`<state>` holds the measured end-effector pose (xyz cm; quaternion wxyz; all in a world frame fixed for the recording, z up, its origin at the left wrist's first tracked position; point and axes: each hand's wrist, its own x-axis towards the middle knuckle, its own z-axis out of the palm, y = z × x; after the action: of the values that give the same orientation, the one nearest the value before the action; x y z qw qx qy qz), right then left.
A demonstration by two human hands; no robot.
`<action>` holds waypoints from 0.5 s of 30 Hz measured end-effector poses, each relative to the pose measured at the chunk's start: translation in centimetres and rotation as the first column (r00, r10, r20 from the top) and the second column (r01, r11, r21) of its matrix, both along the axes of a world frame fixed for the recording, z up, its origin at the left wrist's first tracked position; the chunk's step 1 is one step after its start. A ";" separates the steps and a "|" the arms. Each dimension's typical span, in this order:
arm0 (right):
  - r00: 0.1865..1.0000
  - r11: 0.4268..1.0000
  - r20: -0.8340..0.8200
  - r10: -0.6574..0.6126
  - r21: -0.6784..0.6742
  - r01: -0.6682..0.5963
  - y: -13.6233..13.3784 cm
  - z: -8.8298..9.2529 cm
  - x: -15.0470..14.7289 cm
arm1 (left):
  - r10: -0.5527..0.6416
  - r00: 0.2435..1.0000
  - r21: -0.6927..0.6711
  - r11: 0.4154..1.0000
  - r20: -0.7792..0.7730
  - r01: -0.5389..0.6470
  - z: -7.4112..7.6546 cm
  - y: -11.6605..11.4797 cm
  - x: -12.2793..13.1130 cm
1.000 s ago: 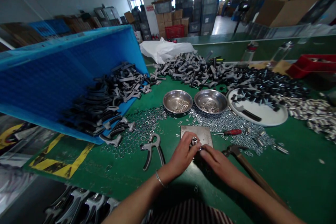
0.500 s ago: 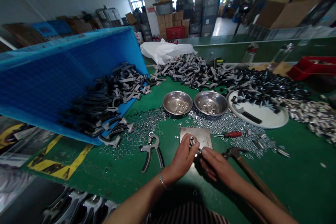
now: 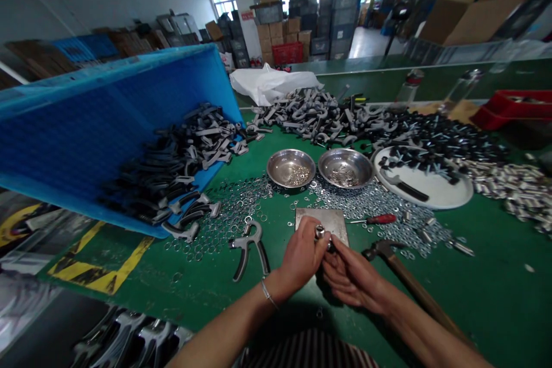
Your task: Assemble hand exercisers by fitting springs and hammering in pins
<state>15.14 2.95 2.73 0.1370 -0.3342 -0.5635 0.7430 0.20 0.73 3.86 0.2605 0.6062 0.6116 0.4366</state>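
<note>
My left hand (image 3: 302, 256) pinches a small shiny metal part (image 3: 319, 233) over the near edge of a square steel plate (image 3: 321, 219). My right hand (image 3: 351, 276) is curled beside it, fingertips touching the same part from the right. A finished hand gripper (image 3: 249, 247) lies on the green table to the left of my hands. A hammer (image 3: 403, 276) lies to the right, its head near my right hand.
Two steel bowls (image 3: 291, 168) (image 3: 346, 168) of small parts sit behind the plate amid scattered rings. A red-handled screwdriver (image 3: 374, 219), a white plate (image 3: 431, 190), heaps of grey handles (image 3: 310, 112), and a tilted blue crate (image 3: 107, 126) of handles surround them.
Both hands stayed together at the plate's near edge. My right hand has turned palm-up and curled more, and the small part has been lifted slightly between the fingertips.
</note>
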 end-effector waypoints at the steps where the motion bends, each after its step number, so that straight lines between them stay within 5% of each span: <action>1: 1.000 0.997 -0.003 0.024 -0.074 -0.024 0.0 0.2 0.0 | -0.025 1.000 -0.006 1.000 -0.006 0.025 0.1 0.0 -0.2; 2: 1.000 0.997 0.017 0.026 -0.078 -0.024 0.1 0.5 0.2 | -0.032 0.999 -0.039 0.999 0.031 0.033 0.0 0.1 -0.4; 4: 0.989 0.979 0.135 -0.062 0.203 0.034 0.3 0.9 0.7 | 0.009 0.978 -0.170 0.985 0.207 0.027 -0.4 0.2 -0.7; 5: 0.974 0.907 0.192 -0.120 0.421 0.028 0.4 0.9 1.0 | 0.040 0.949 -0.246 0.969 0.312 0.040 -0.6 0.3 -0.8; 7: 0.942 0.656 0.269 -0.202 0.751 -0.073 0.6 0.7 1.7 | 0.080 0.869 -0.361 0.925 0.488 0.117 -1.0 0.4 -0.7; 9: 0.916 0.441 0.327 -0.230 0.874 -0.201 0.8 0.3 2.0 | 0.096 0.799 -0.415 0.887 0.593 0.202 -1.1 0.3 -0.4; 11: 0.907 0.355 0.354 -0.230 0.898 -0.261 0.9 0.0 2.0 | 0.110 0.767 -0.448 0.860 0.632 0.245 -0.8 0.0 -0.1; 12: 0.913 0.376 0.339 -0.226 0.895 -0.239 0.9 0.0 1.8 | 0.112 0.785 -0.447 0.866 0.609 0.223 -0.5 -0.1 0.1; 13: 0.929 0.461 0.307 -0.205 0.868 -0.185 0.8 0.0 1.6 | 0.107 0.830 -0.422 0.892 0.548 0.164 -0.3 -0.3 0.3; 15: 0.964 0.708 0.222 -0.143 0.704 -0.057 0.6 0.3 1.1 | 0.091 0.943 -0.282 0.959 0.319 0.003 0.2 -0.6 0.4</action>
<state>16.22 3.52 3.02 0.1964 -0.3642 -0.8090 0.4175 0.58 0.16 4.10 0.4315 0.4682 0.6284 0.4468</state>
